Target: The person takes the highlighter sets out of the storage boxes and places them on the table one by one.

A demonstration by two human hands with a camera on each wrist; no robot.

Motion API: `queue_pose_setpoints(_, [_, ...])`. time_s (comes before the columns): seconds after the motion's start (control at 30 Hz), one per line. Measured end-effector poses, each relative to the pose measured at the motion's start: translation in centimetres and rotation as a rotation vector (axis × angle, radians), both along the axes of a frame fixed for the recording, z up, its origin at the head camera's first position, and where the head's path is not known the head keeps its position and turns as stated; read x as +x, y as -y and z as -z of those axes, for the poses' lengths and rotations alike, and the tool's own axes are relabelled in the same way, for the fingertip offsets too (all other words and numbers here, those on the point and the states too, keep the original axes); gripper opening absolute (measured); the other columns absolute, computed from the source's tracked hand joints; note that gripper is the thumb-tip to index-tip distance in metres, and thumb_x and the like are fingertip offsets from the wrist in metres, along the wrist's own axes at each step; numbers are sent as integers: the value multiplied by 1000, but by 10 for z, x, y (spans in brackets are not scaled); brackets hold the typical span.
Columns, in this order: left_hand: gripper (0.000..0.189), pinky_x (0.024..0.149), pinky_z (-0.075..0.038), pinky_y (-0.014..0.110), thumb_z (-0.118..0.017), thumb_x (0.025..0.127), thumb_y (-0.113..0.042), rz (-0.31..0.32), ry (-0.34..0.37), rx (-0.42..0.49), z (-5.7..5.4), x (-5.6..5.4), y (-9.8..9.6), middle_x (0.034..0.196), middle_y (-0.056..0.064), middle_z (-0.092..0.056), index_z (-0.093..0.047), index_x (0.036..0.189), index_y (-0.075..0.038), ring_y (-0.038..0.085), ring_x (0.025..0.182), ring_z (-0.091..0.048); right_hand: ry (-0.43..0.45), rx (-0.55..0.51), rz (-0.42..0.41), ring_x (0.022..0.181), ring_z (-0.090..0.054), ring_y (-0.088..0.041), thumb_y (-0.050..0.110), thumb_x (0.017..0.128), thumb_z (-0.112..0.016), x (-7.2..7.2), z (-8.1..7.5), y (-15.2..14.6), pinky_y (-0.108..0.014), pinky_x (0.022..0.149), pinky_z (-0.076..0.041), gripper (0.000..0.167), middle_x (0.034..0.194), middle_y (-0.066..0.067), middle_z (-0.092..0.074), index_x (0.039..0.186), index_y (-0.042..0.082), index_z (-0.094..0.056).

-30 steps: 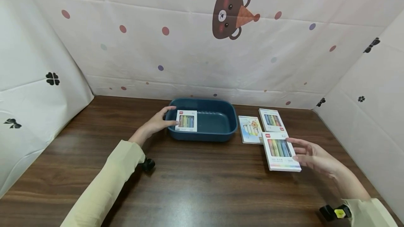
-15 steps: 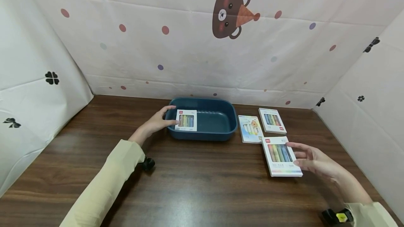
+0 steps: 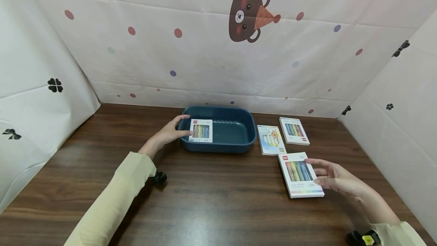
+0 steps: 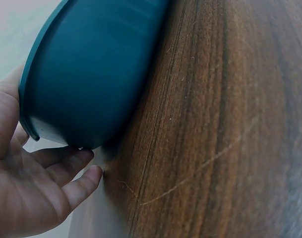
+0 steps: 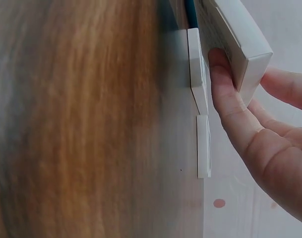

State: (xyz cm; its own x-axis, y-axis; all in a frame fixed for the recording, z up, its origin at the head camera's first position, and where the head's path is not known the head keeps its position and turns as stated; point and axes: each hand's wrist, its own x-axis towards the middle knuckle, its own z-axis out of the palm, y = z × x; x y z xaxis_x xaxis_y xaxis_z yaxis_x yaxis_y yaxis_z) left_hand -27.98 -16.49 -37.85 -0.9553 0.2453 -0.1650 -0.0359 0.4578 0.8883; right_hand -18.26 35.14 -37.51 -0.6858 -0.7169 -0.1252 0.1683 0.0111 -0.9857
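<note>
On the wood-grain worktop (image 3: 211,200), the blue plastic tub (image 3: 222,148) stands near the back; the left hand (image 3: 168,130) has its fingers curled over the left end, a sound way to steady it. The right hand (image 3: 336,177) pinches the right edge of a crayon box (image 3: 301,174), raised above the worktop and tilted. With only one edge gripped, a firm but light pinch, more nearly level, should suit it best, well clear of the smaller-looking bear-print box (image 3: 271,140) just beyond its far corner.
</note>
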Motion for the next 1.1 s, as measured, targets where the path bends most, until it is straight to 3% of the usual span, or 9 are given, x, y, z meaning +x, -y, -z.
queue_pose_setpoints(0.17, [69, 102, -18, 60, -65, 84, -27, -9, -24, -30, 8, -4, 1, 150, 16, -13, -27, 142, -20, 38, 135, -11, -4, 21, 4, 102, -59, -18, -12, 89, -42, 2, 2, 4, -33, 82, -50, 55, 117, -5, -57, 130, 25, -43])
queue_pose_setpoints(0.8, [70, 102, -17, 61, -65, 84, -28, -9, -28, -28, 6, -3, 1, 149, 17, -14, -27, 142, -20, 39, 135, -11, -11, 47, 21, 99, -60, -18, -10, 88, -44, 8, 5, 15, -30, 80, -50, 53, 116, -5, -57, 129, 25, -45])
queue_pose_setpoints(1.1, [71, 102, -18, 60, -66, 83, -27, -5, -28, -19, 6, -2, 1, 150, 16, -13, -27, 142, -19, 39, 135, -11, -84, 167, 63, 96, -59, -14, -6, 88, -49, 8, 6, 16, -29, 77, -51, 51, 115, -6, -56, 127, 27, -46])
